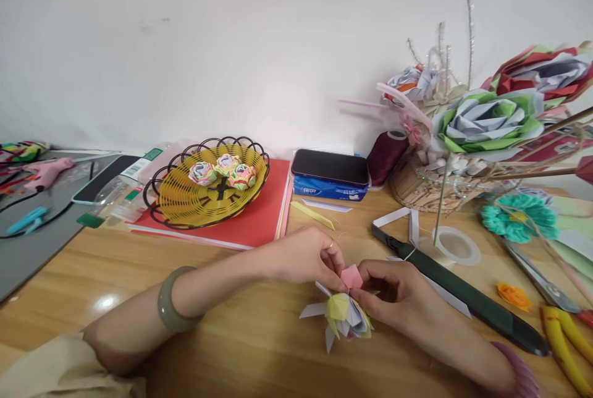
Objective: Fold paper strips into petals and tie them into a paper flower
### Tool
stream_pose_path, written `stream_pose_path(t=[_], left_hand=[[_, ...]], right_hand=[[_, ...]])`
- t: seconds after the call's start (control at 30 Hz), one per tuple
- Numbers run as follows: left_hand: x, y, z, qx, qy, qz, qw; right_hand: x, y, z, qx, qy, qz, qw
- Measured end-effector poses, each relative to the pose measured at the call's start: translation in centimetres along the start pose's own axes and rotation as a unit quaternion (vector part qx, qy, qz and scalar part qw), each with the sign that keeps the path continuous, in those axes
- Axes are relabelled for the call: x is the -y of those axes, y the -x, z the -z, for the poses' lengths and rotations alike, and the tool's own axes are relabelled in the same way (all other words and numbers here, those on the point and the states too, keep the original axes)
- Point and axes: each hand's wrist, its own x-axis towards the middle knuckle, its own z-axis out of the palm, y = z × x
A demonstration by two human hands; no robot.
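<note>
Wood-grain table [222,348]; woven yellow basket [185,197], looped black rim; left hand [308,259] and right hand [393,293], both pinching angular pink paper [351,277]; spiky folded-paper flower [343,314] just below their fingertips; glossy blue pack [330,188], white print too small to read

Yellow woven basket [171,197], black looped rim, rests on red sheets [273,200] and holds three small paper rosettes [202,173]. Dark-screened phone [328,166] lies on blue packet [330,187]; maroon thread cone [385,157] stands just beside. Bark-like pot [424,186] bears large paper flowers [488,121]. Far left of view: pink glue gun [49,173] and light-blue clip-like item [28,220], both on grey mat [44,249].
</note>
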Motion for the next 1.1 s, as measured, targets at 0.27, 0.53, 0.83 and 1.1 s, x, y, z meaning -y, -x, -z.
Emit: stream_pose_path(t=[0.27, 0.53, 0.83, 1.1], left_hand=[[-0.4, 0.2, 0.0, 0.011, 0.028, 0.006, 1.0], [-0.2, 0.3, -0.5, -0.043, -0.065, -0.014, 0.997], [-0.1, 0.9, -1.4, -0.136, -0.223, -0.137, 0.956], [-0.5, 1.0, -0.9, -0.146, -0.318, -0.223, 0.91]], right_hand=[[0.4, 0.2, 0.2, 0.01, -0.023, 0.006, 1.0], [0.0, 0.3, 0.0, -0.018, 0.063, 0.049, 0.997], [-0.7, 0.4, -0.1, -0.083, 0.209, 0.173, 0.959], [-1.4, 0.2, 0.5, -0.124, 0.257, 0.255, 0.924]])
